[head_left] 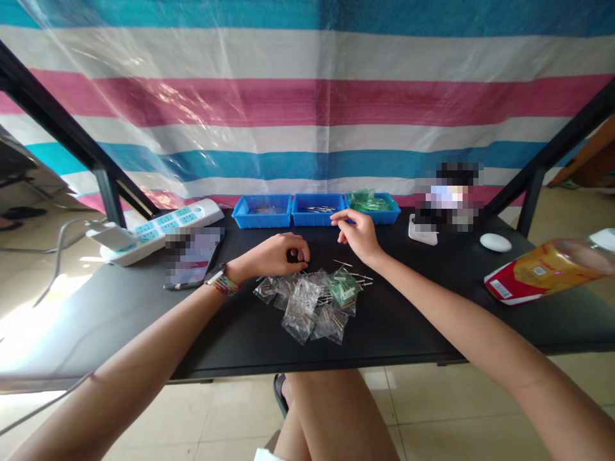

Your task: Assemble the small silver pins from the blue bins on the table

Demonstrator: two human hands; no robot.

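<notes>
My left hand [278, 254] rests on the black table [120, 320], fingers curled and pinched together; what they hold is too small to name. My right hand [354, 234] is raised just in front of the blue trays, fingertips pinched on something thin that I cannot make out. Between and below the hands lies a pile of small clear plastic bags [307, 304] with metal pins, plus a bag of green parts [344, 287]. Loose pins [358, 275] lie next to my right wrist. Three blue trays stand in a row: left [262, 211], middle [316, 209], right [373, 206] with green parts.
A white power strip [161, 229] and a phone [192, 256] lie at the left. A white stand [423, 230], a white mouse [495, 242] and a lying bottle with a red-yellow label [542, 272] are at the right. A striped tarp hangs behind.
</notes>
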